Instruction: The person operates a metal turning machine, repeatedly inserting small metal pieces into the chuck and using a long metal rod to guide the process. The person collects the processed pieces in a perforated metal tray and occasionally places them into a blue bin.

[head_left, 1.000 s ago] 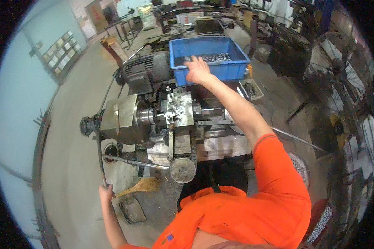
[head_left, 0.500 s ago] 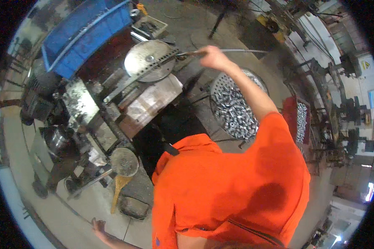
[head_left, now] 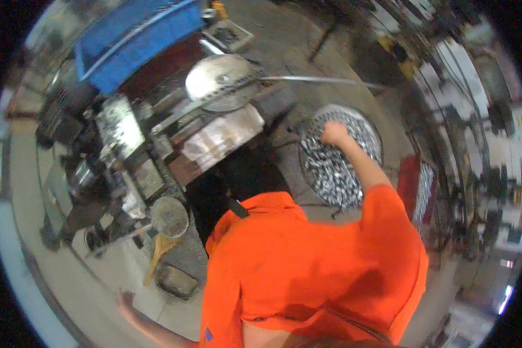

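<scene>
My right hand [head_left: 334,133] is down at the far part of a round metal basin [head_left: 379,136], its fingers curled; what they hold, if anything, is hidden. Small shiny metal pieces [head_left: 337,177] heap up in the basin around and below it. Away from the work, my left hand [head_left: 124,303] hangs low at the left over the floor, blurred, with fingers apart and nothing in it. In front of me stands a machine with a round metal disc [head_left: 209,81]. A toothed bar [head_left: 194,106] lies across the disc, and a long rod [head_left: 325,80] extends rightward beyond it.
A blue crate [head_left: 130,49] stands behind the machine. To the right is a red bin [head_left: 409,184] of small metal parts. Near my left side are a round-topped stand [head_left: 170,217], a yellow wooden handle [head_left: 159,255] and a dark block [head_left: 177,281]. Machinery lines the right.
My right hand has let go of the rod beside the disc and moved down and right into the basin. The left hand has shifted slightly left and up. The whole view has turned a little.
</scene>
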Tool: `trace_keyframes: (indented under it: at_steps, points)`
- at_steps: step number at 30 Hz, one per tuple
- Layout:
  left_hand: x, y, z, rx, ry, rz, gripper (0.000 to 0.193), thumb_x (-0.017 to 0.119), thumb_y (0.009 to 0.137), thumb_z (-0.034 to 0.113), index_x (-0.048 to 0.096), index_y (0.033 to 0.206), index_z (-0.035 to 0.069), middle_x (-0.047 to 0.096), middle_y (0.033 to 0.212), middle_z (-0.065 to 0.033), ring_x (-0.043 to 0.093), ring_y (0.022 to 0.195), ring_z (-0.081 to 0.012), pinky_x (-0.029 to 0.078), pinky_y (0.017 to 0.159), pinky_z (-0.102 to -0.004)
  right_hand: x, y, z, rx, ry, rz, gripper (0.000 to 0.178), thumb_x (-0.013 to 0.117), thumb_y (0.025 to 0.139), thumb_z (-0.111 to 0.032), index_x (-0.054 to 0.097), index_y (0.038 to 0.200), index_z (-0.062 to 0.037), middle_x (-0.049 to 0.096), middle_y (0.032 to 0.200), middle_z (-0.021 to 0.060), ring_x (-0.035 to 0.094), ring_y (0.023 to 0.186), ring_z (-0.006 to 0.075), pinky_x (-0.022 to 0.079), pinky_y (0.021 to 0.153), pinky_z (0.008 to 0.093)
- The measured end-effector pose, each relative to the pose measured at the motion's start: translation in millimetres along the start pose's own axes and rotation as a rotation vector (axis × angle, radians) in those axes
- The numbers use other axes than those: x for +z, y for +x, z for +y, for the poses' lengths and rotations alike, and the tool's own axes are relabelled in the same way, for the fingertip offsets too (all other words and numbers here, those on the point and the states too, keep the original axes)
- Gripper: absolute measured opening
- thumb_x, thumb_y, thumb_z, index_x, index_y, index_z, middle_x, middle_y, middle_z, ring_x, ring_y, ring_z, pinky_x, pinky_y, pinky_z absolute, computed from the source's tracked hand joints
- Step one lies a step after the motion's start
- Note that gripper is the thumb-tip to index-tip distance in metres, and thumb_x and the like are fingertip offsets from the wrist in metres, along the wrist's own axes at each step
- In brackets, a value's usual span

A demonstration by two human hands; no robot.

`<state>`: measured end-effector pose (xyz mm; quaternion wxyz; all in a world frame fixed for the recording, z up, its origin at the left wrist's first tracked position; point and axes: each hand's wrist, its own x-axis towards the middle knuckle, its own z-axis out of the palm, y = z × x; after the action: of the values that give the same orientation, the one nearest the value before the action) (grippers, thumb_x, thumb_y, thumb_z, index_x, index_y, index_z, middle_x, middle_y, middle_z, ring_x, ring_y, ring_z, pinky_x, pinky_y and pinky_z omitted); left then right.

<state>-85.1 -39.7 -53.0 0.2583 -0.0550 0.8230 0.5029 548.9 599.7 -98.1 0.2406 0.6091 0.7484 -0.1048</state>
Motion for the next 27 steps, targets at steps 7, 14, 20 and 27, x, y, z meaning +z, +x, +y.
trace_keyframes:
  at_steps: [7, 14, 20, 27]
  points:
    - [48, -23, 13, 0.267, -0.114, 0.133, 0.037, 0.069, 0.076, 0.030, 0.054, 0.088, -0.001, 0.053, 0.060, -0.0062, 0.051, 0.050, -0.0142, 0.045, 0.049, -0.0292, 34, -5, 15, -0.007, -0.032, 0.050, 0.042, 0.060, 0.065, -0.029, 0.061, 0.096, -0.0004, 0.061, 0.100, 0.0226, 0.058, 0.096, 0.0362, 0.043, 0.087, 0.0459]
    - [49, -46, 27, 0.254, -0.048, 0.109, 0.039, 0.065, 0.077, 0.030, 0.053, 0.093, -0.003, 0.055, 0.063, -0.0065, 0.056, 0.056, -0.0163, 0.044, 0.051, -0.0279, 29, 6, 21, -0.126, 0.275, 0.231, 0.030, 0.063, 0.061, -0.024, 0.064, 0.074, 0.0036, 0.062, 0.083, 0.0247, 0.061, 0.077, 0.0343, 0.050, 0.072, 0.0370]
    - [50, -49, 28, 0.222, -0.171, 0.062, 0.037, 0.064, 0.078, 0.028, 0.053, 0.095, -0.003, 0.053, 0.065, -0.0065, 0.055, 0.055, -0.0146, 0.047, 0.051, -0.0277, -67, -37, 0, -0.312, 1.455, 0.212, 0.023, 0.053, 0.078, -0.009, 0.062, 0.086, 0.0097, 0.064, 0.081, 0.0123, 0.062, 0.072, 0.0238, 0.051, 0.069, 0.0350]
    - [46, -35, 22, 0.246, -0.134, 0.019, 0.033, 0.063, 0.079, 0.025, 0.054, 0.093, -0.003, 0.054, 0.064, -0.0068, 0.055, 0.053, -0.0175, 0.047, 0.051, -0.0314, -162, -56, -133, -0.714, 1.137, 0.293, 0.021, 0.050, 0.073, 0.002, 0.067, 0.086, 0.0060, 0.065, 0.088, 0.0124, 0.059, 0.073, 0.0150, 0.046, 0.068, 0.0254]
